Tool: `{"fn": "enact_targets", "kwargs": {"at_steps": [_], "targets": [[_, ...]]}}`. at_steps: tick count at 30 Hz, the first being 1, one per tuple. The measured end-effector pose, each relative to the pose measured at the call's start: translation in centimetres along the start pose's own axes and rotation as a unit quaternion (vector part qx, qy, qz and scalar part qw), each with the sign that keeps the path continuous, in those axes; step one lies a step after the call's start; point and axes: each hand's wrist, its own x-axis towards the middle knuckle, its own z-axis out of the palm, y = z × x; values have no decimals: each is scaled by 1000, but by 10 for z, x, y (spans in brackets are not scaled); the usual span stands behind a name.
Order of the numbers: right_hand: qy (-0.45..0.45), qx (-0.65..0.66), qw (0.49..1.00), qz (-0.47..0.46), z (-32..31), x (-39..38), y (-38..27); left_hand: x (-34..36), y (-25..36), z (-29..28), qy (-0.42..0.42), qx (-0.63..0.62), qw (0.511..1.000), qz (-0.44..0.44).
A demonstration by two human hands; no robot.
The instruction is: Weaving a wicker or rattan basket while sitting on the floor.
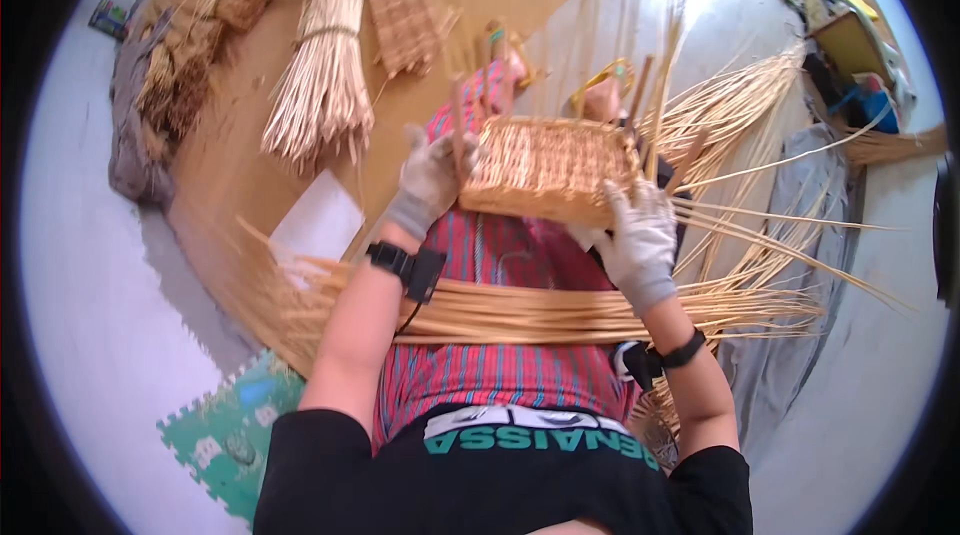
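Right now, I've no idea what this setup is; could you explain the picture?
There's no machine at work: these are a person's own gloved hands. The one picture comes from a wide fisheye camera on their head, looking down, so straight edges bend. The left hand and right hand hold a woven basket at opposite ends. Loose strands lie across the red striped cloth on the lap. On the tan surface beyond are a tied bundle, a woven piece and white paper.
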Motion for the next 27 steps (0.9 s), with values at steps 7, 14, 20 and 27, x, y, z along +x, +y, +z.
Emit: {"fn": "enact_targets", "kwargs": {"at_steps": [7,14,20,27], "targets": [[-305,312,899,-36,-3,-42,-35,-78,-1,36,10,522,821,229],[12,221,973,60,-16,-41,-2,-145,19,38,-54,860,466,200],[-206,617,706,279,-24,-45,-31,-117,-20,78,-31,831,472,291],[87,719,668,169,-22,-34,-8,-108,-10,83,-56,773,546,318]]}}
